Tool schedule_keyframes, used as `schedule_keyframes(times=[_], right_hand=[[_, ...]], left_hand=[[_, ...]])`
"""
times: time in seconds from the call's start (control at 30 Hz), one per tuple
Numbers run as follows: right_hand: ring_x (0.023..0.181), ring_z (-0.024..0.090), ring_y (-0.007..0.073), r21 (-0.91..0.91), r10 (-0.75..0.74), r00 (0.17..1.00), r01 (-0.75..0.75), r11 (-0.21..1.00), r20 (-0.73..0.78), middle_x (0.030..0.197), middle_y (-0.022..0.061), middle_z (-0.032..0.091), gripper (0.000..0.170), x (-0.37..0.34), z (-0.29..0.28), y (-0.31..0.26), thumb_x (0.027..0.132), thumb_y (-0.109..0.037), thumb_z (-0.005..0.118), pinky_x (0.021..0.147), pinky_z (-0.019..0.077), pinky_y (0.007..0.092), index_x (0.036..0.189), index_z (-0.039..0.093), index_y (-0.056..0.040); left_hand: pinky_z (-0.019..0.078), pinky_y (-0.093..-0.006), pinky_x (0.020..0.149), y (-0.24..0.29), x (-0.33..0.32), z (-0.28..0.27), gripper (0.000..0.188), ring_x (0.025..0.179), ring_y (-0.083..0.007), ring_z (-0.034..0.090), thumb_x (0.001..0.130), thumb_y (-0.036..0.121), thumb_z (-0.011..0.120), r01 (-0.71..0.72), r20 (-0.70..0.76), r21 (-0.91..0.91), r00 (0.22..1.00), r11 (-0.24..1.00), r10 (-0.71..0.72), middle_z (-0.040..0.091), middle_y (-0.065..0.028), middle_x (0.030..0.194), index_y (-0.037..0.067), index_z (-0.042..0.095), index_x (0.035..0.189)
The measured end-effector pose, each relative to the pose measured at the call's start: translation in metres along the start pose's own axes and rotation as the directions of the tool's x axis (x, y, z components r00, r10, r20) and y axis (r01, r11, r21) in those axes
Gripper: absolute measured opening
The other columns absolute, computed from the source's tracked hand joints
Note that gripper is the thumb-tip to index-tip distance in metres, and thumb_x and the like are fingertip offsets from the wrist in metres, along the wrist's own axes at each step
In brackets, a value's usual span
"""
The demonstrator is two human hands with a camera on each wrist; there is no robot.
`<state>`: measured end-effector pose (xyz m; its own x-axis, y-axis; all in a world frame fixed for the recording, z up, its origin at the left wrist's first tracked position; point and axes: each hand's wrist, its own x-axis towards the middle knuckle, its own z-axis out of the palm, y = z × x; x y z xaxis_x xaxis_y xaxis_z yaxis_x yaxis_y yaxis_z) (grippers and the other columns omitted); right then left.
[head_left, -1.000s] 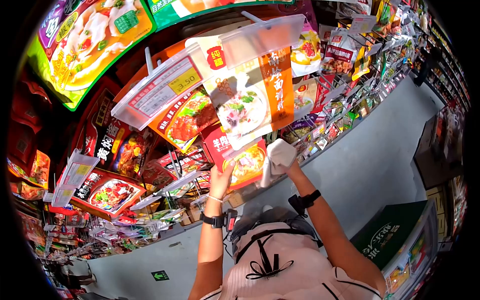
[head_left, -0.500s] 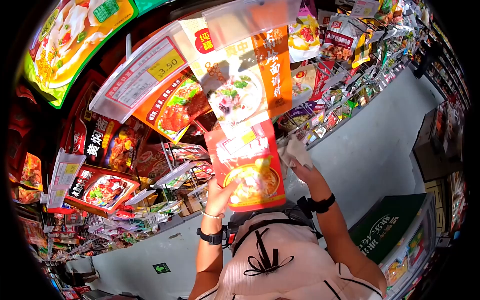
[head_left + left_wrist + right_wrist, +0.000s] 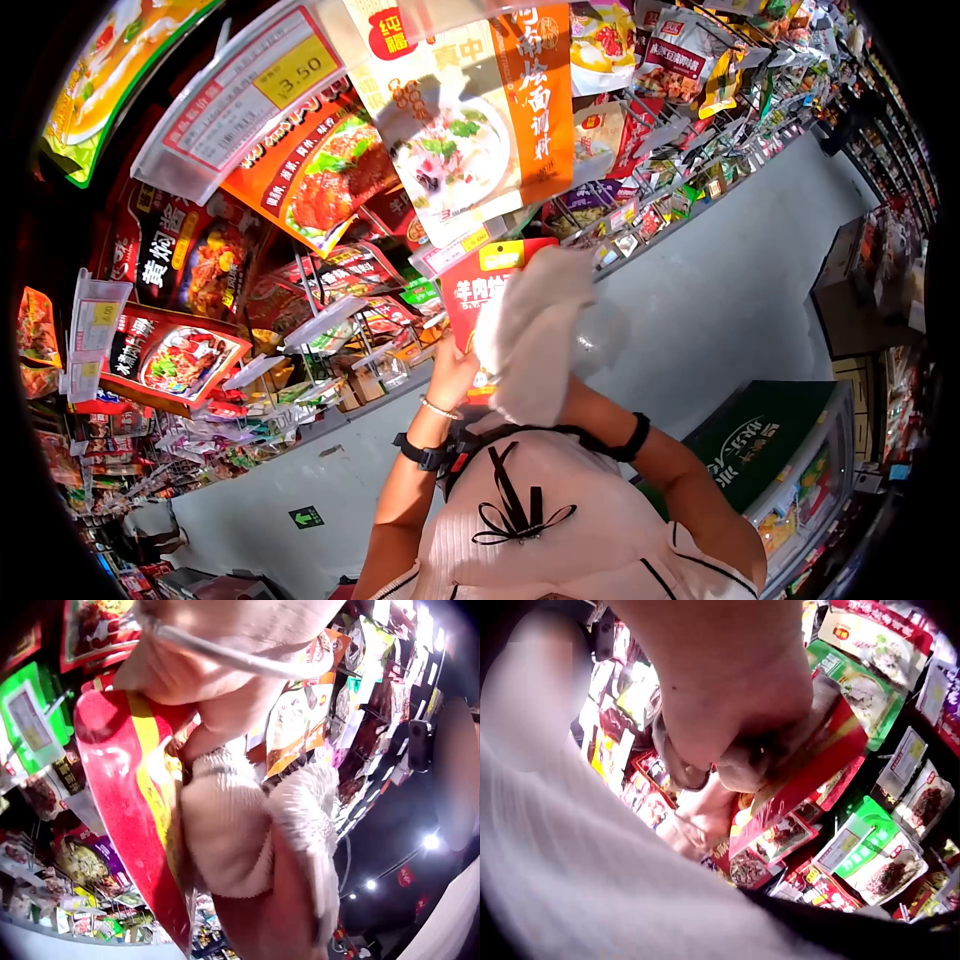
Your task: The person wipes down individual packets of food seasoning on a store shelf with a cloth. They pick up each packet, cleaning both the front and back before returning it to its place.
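My left hand [image 3: 453, 372] pinches the left edge of a red seasoning packet [image 3: 462, 292], its thumb over the front, below the hanging rack. A white cloth [image 3: 541, 335] lies across the right part of the packet's front and hides most of its picture. In the right wrist view my right hand [image 3: 739, 705] grips this cloth, against the packet's face. Seen from the left wrist, the packet [image 3: 124, 780] stands side-on, with the bunched, ribbed cloth [image 3: 229, 821] right beside its printed face.
Just above hang a cream and orange noodle seasoning packet [image 3: 460, 120] and a price tag strip [image 3: 240, 95]. Several more hanging packets, such as a black and red one [image 3: 190, 245], fill the rack at left. A green-sided freezer [image 3: 745, 440] stands at right on the grey floor [image 3: 690, 290].
The red packet came out from under the cream packet toward my body. My right hand brought the cloth from the packet's right side across its front. The rack has shifted up and left in view.
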<state>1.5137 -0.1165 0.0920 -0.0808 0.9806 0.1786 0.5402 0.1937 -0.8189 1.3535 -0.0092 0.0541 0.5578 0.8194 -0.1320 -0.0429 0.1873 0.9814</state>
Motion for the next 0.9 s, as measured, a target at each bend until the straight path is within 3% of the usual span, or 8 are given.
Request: schedule_keyframes(times=[0.17, 0.23, 0.3, 0.47, 0.53, 0.6, 0.83, 0.9], right_hand=[[0.102, 0.049, 0.0268, -0.702, 0.218, 0.928, 0.062, 0.710, 0.303, 0.108, 0.0119, 0.053, 0.035, 0.043, -0.002, 0.014, 0.078, -0.018, 0.057, 0.087, 0.0380, 0.0369, 0.109, 0.049, -0.0051], [0.094, 0.053, 0.0229, -0.133, 0.035, 0.999, -0.036, 0.990, -0.016, 0.101, 0.0095, 0.055, 0.031, 0.041, -0.023, 0.021, 0.076, -0.017, 0.059, 0.081, 0.0419, 0.0335, 0.104, 0.051, -0.0050], [0.089, 0.055, 0.0199, 0.488, 0.183, 0.974, -0.096, 0.867, -0.134, 0.098, 0.0075, 0.056, 0.028, 0.041, -0.027, 0.022, 0.075, -0.013, 0.061, 0.078, 0.0434, 0.0314, 0.100, 0.054, -0.0048], [0.101, 0.048, 0.0175, -0.081, 0.202, 0.976, -0.195, 0.977, 0.080, 0.112, 0.0085, 0.050, 0.042, 0.044, -0.030, -0.022, 0.076, -0.008, 0.059, 0.087, 0.0387, 0.0295, 0.115, 0.042, -0.0035], [0.106, 0.045, 0.0181, 0.041, 0.211, 0.971, -0.217, 0.975, 0.115, 0.116, 0.0099, 0.047, 0.046, 0.035, -0.020, -0.028, 0.077, -0.010, 0.058, 0.090, 0.0356, 0.0302, 0.119, 0.039, -0.0028], [0.108, 0.043, 0.0220, 0.598, 0.190, 0.981, -0.174, 0.782, 0.037, 0.114, 0.0135, 0.047, 0.042, 0.003, 0.007, -0.018, 0.078, -0.018, 0.058, 0.093, 0.0329, 0.0340, 0.114, 0.044, -0.0015], [0.105, 0.043, 0.0228, -0.339, -0.094, 0.987, 0.135, 0.931, 0.133, 0.109, 0.0095, 0.048, 0.035, 0.024, 0.007, 0.048, 0.081, -0.016, 0.054, 0.091, 0.0333, 0.0346, 0.113, 0.045, -0.0053], [0.102, 0.046, 0.0227, -0.084, 0.019, 0.996, -0.026, 0.996, -0.088, 0.106, 0.0084, 0.050, 0.033, 0.030, 0.002, 0.096, 0.082, -0.017, 0.054, 0.087, 0.0367, 0.0334, 0.112, 0.046, -0.0063]], left_hand=[[0.0462, -0.0238, 0.065, 0.049, -0.007, 0.009, 0.022, 0.078, -0.0101, 0.056, 0.081, 0.005, 0.056, 0.201, 0.070, -0.266, 0.980, 0.943, -0.189, 0.059, -0.0035, 0.091, -0.001, 0.054, 0.102], [0.0464, -0.0246, 0.067, 0.051, -0.012, 0.011, 0.024, 0.078, -0.0114, 0.057, 0.080, 0.005, 0.056, 0.214, 0.082, -0.325, 0.977, 0.921, -0.198, 0.059, -0.0042, 0.091, 0.000, 0.053, 0.103], [0.0475, -0.0254, 0.065, 0.058, -0.014, 0.019, 0.025, 0.075, -0.0131, 0.058, 0.081, 0.005, 0.055, 0.162, 0.010, -0.348, 0.986, 0.923, -0.169, 0.059, -0.0062, 0.090, -0.001, 0.051, 0.104], [0.0485, -0.0261, 0.061, 0.047, -0.015, 0.010, 0.023, 0.069, -0.0143, 0.059, 0.084, 0.008, 0.052, 0.164, -0.018, -0.411, 0.982, 0.897, -0.188, 0.059, -0.0091, 0.090, -0.003, 0.051, 0.103], [0.0483, -0.0269, 0.067, 0.038, -0.010, 0.006, 0.023, 0.075, -0.0148, 0.059, 0.085, 0.011, 0.051, 0.131, -0.073, -0.429, 0.981, 0.894, -0.178, 0.059, -0.0095, 0.094, -0.003, 0.051, 0.103], [0.0477, -0.0275, 0.071, 0.039, -0.005, 0.010, 0.031, 0.081, -0.0138, 0.058, 0.090, 0.023, 0.044, 0.152, -0.124, -0.432, 0.966, 0.889, -0.225, 0.059, -0.0098, 0.097, -0.003, 0.051, 0.105], [0.0414, -0.0223, 0.064, 0.018, -0.018, 0.029, 0.039, 0.070, -0.0064, 0.048, 0.092, 0.034, 0.038, 0.228, 0.069, -0.019, 0.972, 0.974, -0.226, 0.055, 0.0005, 0.077, 0.000, 0.056, 0.091], [0.0409, -0.0220, 0.065, 0.021, -0.021, 0.027, 0.038, 0.072, -0.0063, 0.048, 0.092, 0.032, 0.038, 0.192, 0.118, 0.026, 0.974, 0.981, -0.194, 0.054, 0.0008, 0.079, -0.001, 0.055, 0.092]])
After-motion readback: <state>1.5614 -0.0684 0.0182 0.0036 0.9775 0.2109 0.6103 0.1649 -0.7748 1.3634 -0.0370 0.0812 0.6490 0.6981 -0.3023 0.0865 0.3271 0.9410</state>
